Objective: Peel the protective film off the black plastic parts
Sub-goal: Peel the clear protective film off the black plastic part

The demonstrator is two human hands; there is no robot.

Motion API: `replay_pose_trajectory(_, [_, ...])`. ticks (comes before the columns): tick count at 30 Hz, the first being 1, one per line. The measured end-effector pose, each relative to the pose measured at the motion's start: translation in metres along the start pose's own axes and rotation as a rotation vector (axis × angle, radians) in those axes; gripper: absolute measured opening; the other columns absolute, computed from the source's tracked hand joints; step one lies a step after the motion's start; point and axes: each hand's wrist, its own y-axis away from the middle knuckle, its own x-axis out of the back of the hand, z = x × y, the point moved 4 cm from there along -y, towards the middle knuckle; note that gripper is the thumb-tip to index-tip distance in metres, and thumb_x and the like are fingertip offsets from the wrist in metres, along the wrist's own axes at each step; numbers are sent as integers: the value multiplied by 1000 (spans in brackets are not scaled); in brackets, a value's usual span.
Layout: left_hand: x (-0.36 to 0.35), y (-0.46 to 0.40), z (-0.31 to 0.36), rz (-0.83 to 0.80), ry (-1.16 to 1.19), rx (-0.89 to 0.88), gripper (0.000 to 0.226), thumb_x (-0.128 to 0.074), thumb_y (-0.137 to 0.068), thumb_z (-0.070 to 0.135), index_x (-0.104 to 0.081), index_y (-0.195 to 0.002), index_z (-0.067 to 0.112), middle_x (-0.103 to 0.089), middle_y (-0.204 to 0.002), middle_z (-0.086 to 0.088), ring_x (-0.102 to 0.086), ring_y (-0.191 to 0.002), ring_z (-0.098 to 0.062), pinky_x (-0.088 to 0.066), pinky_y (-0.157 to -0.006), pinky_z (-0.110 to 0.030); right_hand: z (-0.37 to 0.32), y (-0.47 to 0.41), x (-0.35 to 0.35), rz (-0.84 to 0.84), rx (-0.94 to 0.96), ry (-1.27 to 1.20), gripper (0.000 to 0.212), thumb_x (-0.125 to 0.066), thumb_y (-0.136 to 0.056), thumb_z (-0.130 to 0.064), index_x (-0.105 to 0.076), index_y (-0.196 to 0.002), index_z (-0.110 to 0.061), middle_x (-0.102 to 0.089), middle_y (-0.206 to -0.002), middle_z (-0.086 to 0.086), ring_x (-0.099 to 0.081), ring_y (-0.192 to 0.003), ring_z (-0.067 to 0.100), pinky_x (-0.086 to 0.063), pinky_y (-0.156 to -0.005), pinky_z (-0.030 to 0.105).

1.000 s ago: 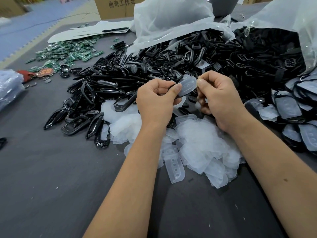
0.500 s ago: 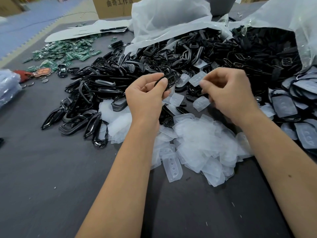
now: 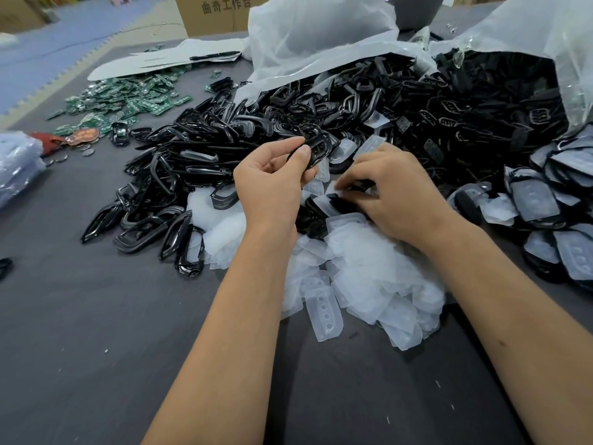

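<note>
My left hand (image 3: 272, 181) pinches a bare black plastic part (image 3: 316, 152) between thumb and fingers, held above the heap. My right hand (image 3: 394, 194) is lower, its curled fingertips closing on a black part with film (image 3: 340, 200) at the edge of the pile. Peeled translucent films (image 3: 369, 271) lie in a mound below both hands. A large heap of bare black frames (image 3: 179, 175) spreads to the left. Black parts still covered with film (image 3: 545, 207) are stacked at the right.
Two open white plastic bags (image 3: 321, 36) spill more black parts at the back. Green circuit boards (image 3: 128, 97) lie at the far left, near a cardboard box (image 3: 211, 11). A clear bag (image 3: 16, 165) sits at the left edge of the grey table (image 3: 96, 332).
The film I was peeling came off the part in my left hand. My right hand dropped that film and moved down to another part in the pile.
</note>
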Motion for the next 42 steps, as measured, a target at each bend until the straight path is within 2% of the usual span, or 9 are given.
replay_pose_trajectory(3, [1,0,0,8,2,5,9,-73,-91,-4,-77,-95,4,-64,-61,7,-64,-57,-10,-57,-68,-20,-2,2,5,158,-39,-78,4,-77,-92,-18,-80,-94,-16,-74,-88,-4,-54,-88,14,-46,-83,31])
replay_pose_trajectory(7, [2,-1,0,14,-5,20,15,-70,-91,-7,-77,-98,3,-64,-64,6,-66,-58,-12,-58,-70,-22,10,2,10,291,-346,-866,15,-73,-93,-6,-74,-84,-18,-74,-72,-1,-62,-62,11,-51,-55,24])
replay_pose_trajectory(11, [-1,1,1,-42,-39,8,19,-67,-89,-11,-76,-96,4,-65,-59,7,-69,-63,-15,-56,-66,-19,8,3,12,266,-415,-1149,14,-69,-94,0,-73,-89,-13,-73,-74,6,-59,-62,14,-45,-51,22])
replay_pose_trajectory(19, [-5,3,1,-108,-100,-20,22,-68,-87,-11,-77,-96,7,-68,-64,4,-72,-64,-17,-56,-66,-20,8,3,12,236,-469,-1228,15,-69,-96,-7,-72,-85,-15,-51,-63,1,-36,-54,12,-26,-41,21])
replay_pose_trajectory(26, [-6,3,-1,-133,-115,-47,26,-69,-88,-10,-80,-92,13,-72,-77,-8,-71,-69,-20,-56,-65,-20,4,2,12,189,-484,-1335,22,-60,-102,-25,-71,-93,-9,-76,-87,15,-66,-66,20,-49,-48,25])
replay_pose_trajectory(30, [-6,2,-3,-139,-146,-45,24,-69,-88,-10,-78,-96,12,-72,-71,-2,-74,-67,-19,-56,-65,-21,11,4,11,344,-475,-1125,4,-74,-94,-7,-71,-96,-9,-77,-80,9,-69,-64,18,-53,-53,23])
replay_pose_trajectory(33, [-6,2,-4,-136,-146,-36,22,-70,-88,-9,-75,-97,11,-75,-82,-13,-76,-70,-24,-56,-65,-22,13,5,10,395,-470,-1096,20,-77,-92,-8,-66,-109,-6,-78,-83,9,-70,-67,17,-53,-53,23])
replay_pose_trajectory(37, [-6,2,-5,-150,-126,-35,21,-71,-88,-8,-77,-93,11,-76,-90,-20,-76,-75,-27,-58,-68,-23,10,3,12,356,-405,-1050,8,-75,-95,-12,-76,-91,-19,-75,-79,1,-64,-71,11,-51,-52,22])
replay_pose_trajectory(42, [-9,4,-6,-202,-142,-56,20,-74,-88,-5,-80,-93,13,-75,-87,-13,-73,-80,-22,-59,-72,-26,5,1,11,290,-299,-1038,11,-73,-96,-9,-80,-97,-18,-70,-75,2,-59,-65,14,-50,-50,24])
